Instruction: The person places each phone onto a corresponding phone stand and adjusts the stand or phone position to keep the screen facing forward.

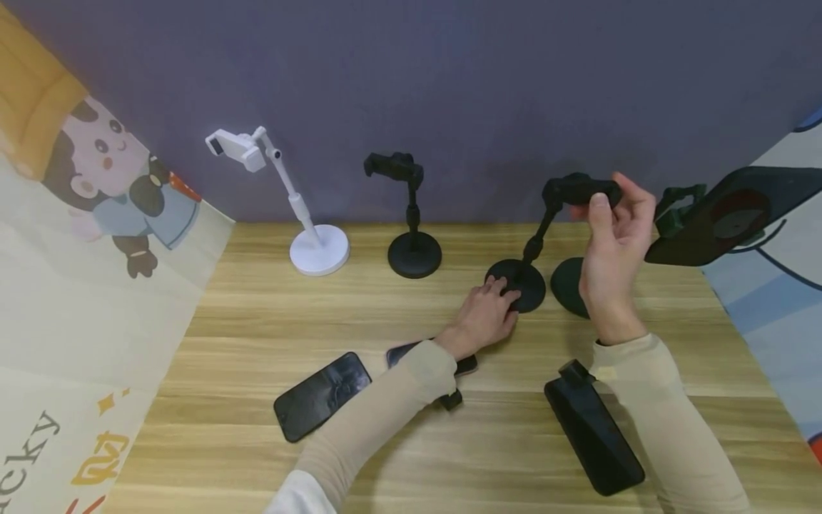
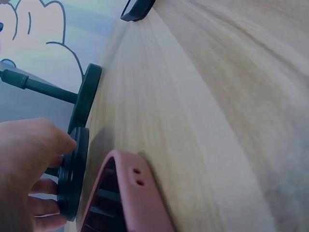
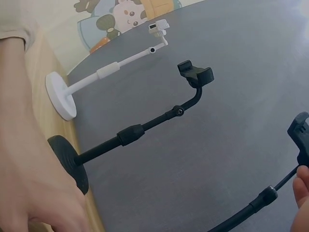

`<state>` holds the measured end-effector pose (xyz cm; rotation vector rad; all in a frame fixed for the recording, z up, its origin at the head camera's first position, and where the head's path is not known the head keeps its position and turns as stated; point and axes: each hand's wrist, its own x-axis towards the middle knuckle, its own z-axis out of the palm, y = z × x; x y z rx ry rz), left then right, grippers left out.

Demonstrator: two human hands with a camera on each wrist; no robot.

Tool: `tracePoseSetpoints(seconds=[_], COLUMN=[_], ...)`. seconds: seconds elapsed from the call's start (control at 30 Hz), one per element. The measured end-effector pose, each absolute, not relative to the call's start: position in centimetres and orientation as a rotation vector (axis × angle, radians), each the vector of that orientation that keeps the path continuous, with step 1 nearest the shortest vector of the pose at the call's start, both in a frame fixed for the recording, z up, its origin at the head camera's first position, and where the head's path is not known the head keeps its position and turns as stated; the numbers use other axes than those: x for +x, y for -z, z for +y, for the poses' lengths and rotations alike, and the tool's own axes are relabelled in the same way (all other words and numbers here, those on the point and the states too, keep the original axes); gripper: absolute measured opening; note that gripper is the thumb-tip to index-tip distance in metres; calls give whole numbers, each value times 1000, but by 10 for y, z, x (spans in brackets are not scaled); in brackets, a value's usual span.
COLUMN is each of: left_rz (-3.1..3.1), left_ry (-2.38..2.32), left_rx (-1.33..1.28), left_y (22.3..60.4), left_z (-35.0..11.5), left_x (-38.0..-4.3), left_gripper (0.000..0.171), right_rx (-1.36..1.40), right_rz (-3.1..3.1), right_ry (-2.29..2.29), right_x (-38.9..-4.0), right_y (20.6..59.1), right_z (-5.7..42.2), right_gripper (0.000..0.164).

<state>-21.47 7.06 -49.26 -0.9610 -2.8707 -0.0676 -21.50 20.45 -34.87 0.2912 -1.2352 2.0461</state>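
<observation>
On the wooden table (image 1: 257, 343), the left hand (image 1: 486, 314) presses relaxed fingers onto a black stand's round base (image 1: 516, 283); the right hand (image 1: 615, 246) pinches its clamp (image 1: 578, 191) between thumb and curled fingers.

Head view looks down on the table (image 1: 257, 321); wrist views sit low beside the fingers (image 2: 46, 186), sharing the black stand (image 1: 523, 250).

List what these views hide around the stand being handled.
- Head view: the right hand covers the black stand's clamp; its opening is unreadable.
- Head view: the left forearm hides most of the middle phone.
- Left wrist view: blurred left hand hides the stand's base top.
</observation>
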Motion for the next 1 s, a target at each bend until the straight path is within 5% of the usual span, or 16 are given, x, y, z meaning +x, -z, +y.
tracePoseSetpoints(seconds=[1.0], left_rz=[-2936], left_ry=[-82], left_rx=[-1031], left_y=[486], left_z=[69], left_x=[-211], left_gripper=[48], right_rx=[329], right_rz=[-1369], right_ry=[-1846], right_x=[-217], right_y=[347], right_z=[208], right_gripper=[32])
